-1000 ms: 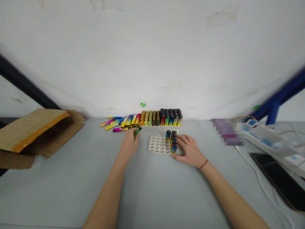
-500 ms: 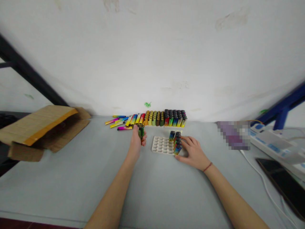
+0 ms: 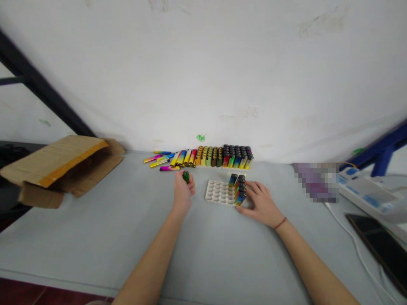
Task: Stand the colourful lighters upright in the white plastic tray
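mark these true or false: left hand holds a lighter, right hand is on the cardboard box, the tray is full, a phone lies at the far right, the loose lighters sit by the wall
1. The left hand holds a green lighter. True.
2. The right hand rests on the cardboard box. False: it rests beside the white tray, against the lighters standing in it; the box lies far off to the left.
3. The tray is full. False: only its right end holds standing lighters, and most pockets are bare.
4. A dark phone lies flat at the far right. True.
5. The loose lighters sit along the wall at the back of the table. True.
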### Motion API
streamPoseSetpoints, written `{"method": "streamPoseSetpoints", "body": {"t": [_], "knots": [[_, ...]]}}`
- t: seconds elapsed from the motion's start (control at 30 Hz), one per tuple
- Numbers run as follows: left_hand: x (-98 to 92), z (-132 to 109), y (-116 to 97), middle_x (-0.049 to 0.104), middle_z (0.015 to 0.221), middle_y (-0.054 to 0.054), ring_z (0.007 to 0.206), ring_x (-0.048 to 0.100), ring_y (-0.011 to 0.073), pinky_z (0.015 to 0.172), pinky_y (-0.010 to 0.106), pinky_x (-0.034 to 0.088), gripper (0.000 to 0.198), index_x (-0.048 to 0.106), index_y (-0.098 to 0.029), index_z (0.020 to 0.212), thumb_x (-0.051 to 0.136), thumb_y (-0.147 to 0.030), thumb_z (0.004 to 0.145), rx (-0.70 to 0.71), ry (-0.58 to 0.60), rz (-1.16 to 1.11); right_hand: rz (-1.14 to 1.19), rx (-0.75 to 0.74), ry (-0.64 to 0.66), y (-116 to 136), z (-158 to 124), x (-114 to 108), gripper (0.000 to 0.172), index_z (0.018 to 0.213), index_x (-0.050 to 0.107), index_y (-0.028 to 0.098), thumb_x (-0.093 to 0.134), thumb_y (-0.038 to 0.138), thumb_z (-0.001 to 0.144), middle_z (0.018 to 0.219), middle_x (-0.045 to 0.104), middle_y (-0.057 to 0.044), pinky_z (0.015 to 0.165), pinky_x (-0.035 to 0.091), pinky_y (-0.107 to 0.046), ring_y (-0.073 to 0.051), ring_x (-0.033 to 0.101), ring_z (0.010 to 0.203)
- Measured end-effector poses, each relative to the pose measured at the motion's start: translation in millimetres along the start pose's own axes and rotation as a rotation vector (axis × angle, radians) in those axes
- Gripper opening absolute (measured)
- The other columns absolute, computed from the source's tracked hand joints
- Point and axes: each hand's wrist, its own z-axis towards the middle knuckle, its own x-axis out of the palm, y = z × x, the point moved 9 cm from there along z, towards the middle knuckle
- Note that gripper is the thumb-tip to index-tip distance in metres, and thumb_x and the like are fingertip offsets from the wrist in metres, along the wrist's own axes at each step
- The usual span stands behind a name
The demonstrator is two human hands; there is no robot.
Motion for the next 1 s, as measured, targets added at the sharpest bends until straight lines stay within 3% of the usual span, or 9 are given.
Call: {"method": "streamPoseSetpoints", "body": {"t": [0.37,0.7,1.0], "knots": [[-1.0,2.1,10.4,0.021,0.04,-0.008,0.032,0.016,0.0053,0.034,0.018,0.012,0.051,0.033,-0.021,0.052,0.03,-0.058,0.086,0.0,0.01,0.013,-0.002,0.006,-0.006,0.8,0.4,-1.4,0.06,0.124,0.059,0.021,0.064,0.057,0.076,0.129,0.057,-0.013,0.096,0.04,-0.05,-0.033,0.046,0.116],[2.7,0.0,5.6,0.02,0.037,-0.007,0.032,0.014,0.0055,0.034,0.017,0.01,0.042,0.032,-0.02,0.047,0.029,-0.034,0.086,0.009,0.032,-0.008,0.018,0.009,0.004,0.7,0.6,-1.3,0.059,0.122,0.059,0.019,0.064,0.056,0.077,0.13,0.056,-0.013,0.098,0.038,-0.05,-0.033,0.045,0.116],[1.7,1.1,6.9,0.023,0.04,-0.008,0.032,0.017,0.0054,0.034,0.018,0.013,0.038,0.034,-0.02,0.053,0.032,-0.041,0.086,0.044,0.033,-0.038,0.005,0.004,0.001,0.5,1.0,-0.6,0.06,0.123,0.059,0.018,0.064,0.056,0.077,0.13,0.056,-0.014,0.098,0.039,-0.049,-0.033,0.046,0.116]]}}
